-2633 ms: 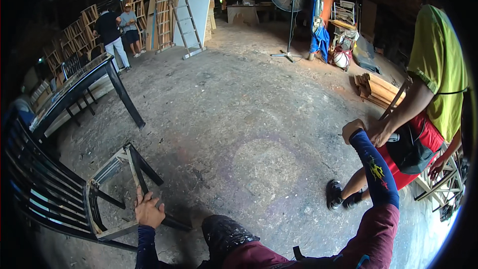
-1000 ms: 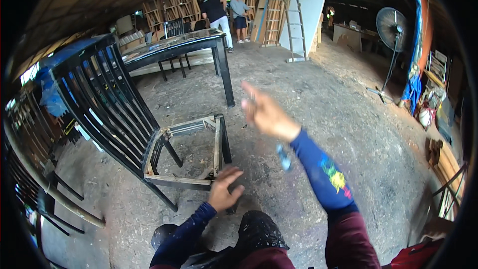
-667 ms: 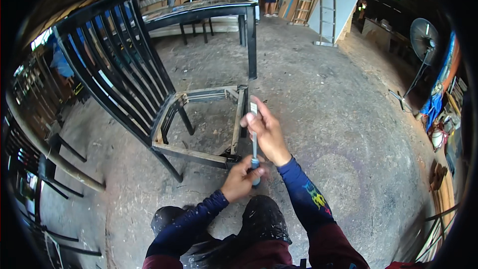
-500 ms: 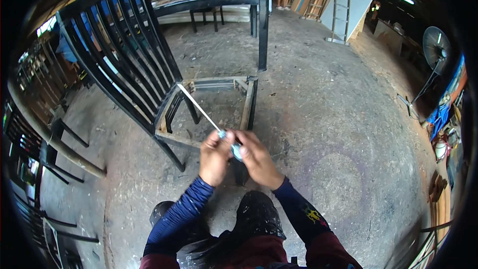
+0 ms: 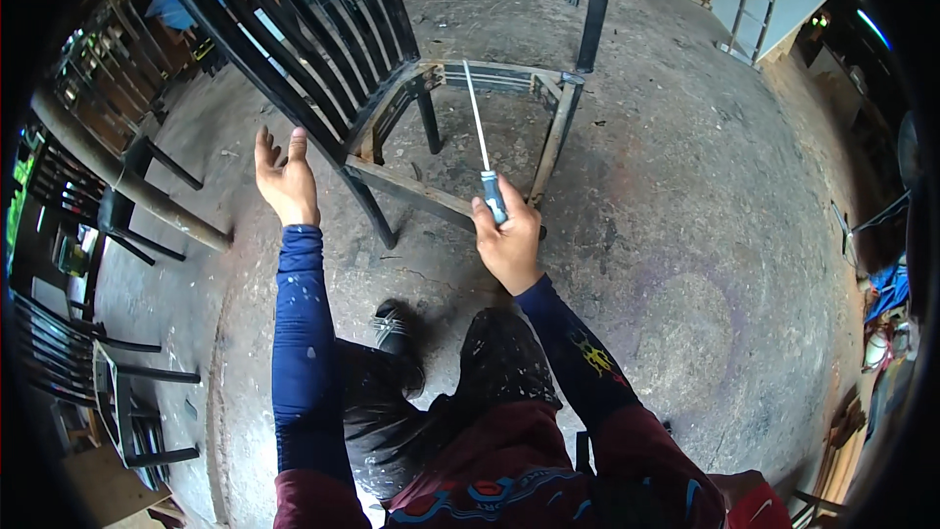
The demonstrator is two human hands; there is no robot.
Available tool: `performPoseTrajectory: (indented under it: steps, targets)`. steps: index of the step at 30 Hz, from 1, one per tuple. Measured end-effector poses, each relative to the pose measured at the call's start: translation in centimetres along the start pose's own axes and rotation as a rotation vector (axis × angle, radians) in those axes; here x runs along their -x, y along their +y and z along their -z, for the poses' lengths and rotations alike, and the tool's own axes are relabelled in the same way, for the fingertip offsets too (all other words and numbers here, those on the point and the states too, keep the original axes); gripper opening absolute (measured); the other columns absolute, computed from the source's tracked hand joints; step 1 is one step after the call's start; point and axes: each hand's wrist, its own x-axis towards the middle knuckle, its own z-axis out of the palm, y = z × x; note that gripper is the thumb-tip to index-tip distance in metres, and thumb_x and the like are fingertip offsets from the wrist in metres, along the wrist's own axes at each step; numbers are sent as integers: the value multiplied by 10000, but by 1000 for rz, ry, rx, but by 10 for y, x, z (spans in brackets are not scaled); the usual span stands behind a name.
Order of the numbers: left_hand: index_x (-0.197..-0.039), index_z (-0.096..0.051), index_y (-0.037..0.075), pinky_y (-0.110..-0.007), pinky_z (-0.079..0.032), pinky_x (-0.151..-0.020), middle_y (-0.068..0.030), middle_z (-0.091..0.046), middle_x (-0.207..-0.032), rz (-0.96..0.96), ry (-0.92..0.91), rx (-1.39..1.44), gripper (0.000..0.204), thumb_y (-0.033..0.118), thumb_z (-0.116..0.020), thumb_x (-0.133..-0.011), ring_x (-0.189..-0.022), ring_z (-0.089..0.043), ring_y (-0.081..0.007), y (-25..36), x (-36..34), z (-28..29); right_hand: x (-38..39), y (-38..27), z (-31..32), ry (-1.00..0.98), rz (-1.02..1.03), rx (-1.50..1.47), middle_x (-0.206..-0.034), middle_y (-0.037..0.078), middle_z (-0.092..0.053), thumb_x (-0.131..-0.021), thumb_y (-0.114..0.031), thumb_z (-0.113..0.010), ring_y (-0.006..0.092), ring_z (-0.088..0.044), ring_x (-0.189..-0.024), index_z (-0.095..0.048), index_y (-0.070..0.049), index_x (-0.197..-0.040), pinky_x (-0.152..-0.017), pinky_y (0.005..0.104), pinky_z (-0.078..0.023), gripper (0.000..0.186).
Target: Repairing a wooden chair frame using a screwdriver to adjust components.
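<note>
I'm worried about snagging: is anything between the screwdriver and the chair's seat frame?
Nothing visible. The screwdriver, in the right hand, shows unobstructed before the seat frame; the open left hand is off leftward.

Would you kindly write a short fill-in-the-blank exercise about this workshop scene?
The long-shafted tool is held by the ____.
The left hand holds ____.
The slatted chair back is coloured ____.
The forearm sleeves are mainly ____.

Missing words: right hand; nothing; black; blue.
</note>
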Motion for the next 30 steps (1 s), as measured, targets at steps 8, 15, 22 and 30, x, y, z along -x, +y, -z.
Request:
performPoseTrajectory:
  steps: [8,15,22,30]
  targets:
    - [-1271,-542,-26,-308,-487,-870,-131,-687,-1088,261,-295,265,531,134,-768,-818,-944,-638,-200,-51,-21,-32,-1,23,3,-76,-251,-160,-700,-29,-561,-896,-40,-676,37,-493,-600,-607,51,-1203,-524,230,-433,328]
    - [-968,-709,-11,-311,-491,-769,-63,-710,-890,377,-180,125,245,126,-789,-781,-810,-632,-161,-72,-31,-54,9,34,8,-86,13,-76,-708,40,-609,-855,-100,-713,71,-553,-615,-617,93,-1145,-570,242,-462,362]
    - [-801,-695,-87,-392,-556,-722,-279,-669,-744,72,-392,-533,417,304,-786,-686,-787,-710,-358,-8,26,-41,-70,84,86,70,-125,-22,-737,-2,-630,-894,-118,-681,64,-554,-620,-652,40,-1109,-562,241,-457,268]
    - [-835,-728,-5,-338,-557,-634,-145,-712,-705,-127,-814,-265,278,261,-762,-761,-652,-715,-194,39,89,-40,-15,45,144,-35,-367,-29,-831,-1,-652,-891,-87,-691,62,-570,-696,-587,1,-1299,-611,233,-465,430]
